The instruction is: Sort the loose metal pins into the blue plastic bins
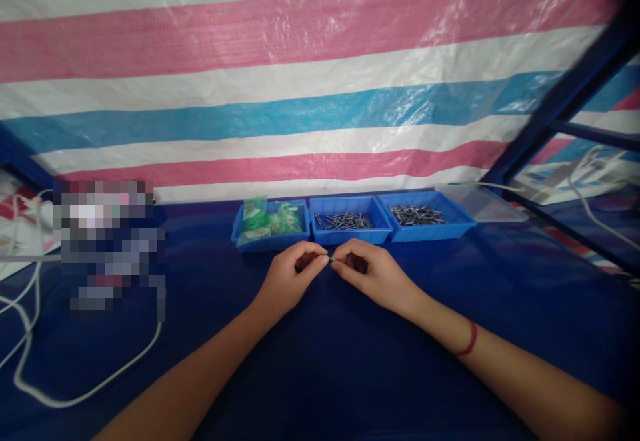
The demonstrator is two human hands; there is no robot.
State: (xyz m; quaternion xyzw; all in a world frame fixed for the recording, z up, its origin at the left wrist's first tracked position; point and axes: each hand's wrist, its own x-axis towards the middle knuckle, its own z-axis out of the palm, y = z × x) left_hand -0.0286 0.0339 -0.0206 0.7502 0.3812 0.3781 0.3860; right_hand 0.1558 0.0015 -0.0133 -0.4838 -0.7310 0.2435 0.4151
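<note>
Far left, a white cable is looped across the dark blue tabletop, and the pixelated patch next to it can't be made out. Further along, 3 blue bins are lined up in a row towards the back. The left bin is filled with green plastic packets. Just in front of the row, the left hand is curled, with thumb and fingertips pinched on a tiny metal piece. That piece is held right between the 2 hands, in front of the middle bin, where a loose pile of slim metal pieces is kept. It's too small for its exact shape to be read, tbh. From the other side it's pinched by the right hand, curled much the same way; a red band is worn above that wrist. Next, the right bin is piled with more slim metal pieces. Past it, a clear plastic sheet is laid flat. Behind everything, a striped tarp is hung.
</note>
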